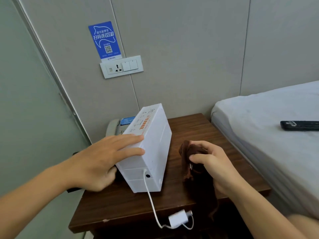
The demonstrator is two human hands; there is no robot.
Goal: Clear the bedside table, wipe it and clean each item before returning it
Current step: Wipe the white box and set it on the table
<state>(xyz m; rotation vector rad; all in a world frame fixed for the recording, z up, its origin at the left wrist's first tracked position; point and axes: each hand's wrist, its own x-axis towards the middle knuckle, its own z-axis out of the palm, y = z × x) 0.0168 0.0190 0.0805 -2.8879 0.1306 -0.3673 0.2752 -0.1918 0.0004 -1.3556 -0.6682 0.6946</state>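
The left hand (105,161) tips the white box (148,147) on edge, fingers straight. At its three o'clock, the right hand (212,163) grips a brown cloth (191,161). Likely wiping the box next, minding its cable (151,200).

I am seeing a white box (151,149) showing orange lettering along its upper face, a white cable (151,202) trailing to a white adapter (178,220). A dark brown cloth (193,163) is blending with the dark brown wood-grained bench (120,207). A black remote (299,125) is lying on a pale grey bed (267,118). A blue sign (104,40) with white print is showing on the grey wall (189,49).
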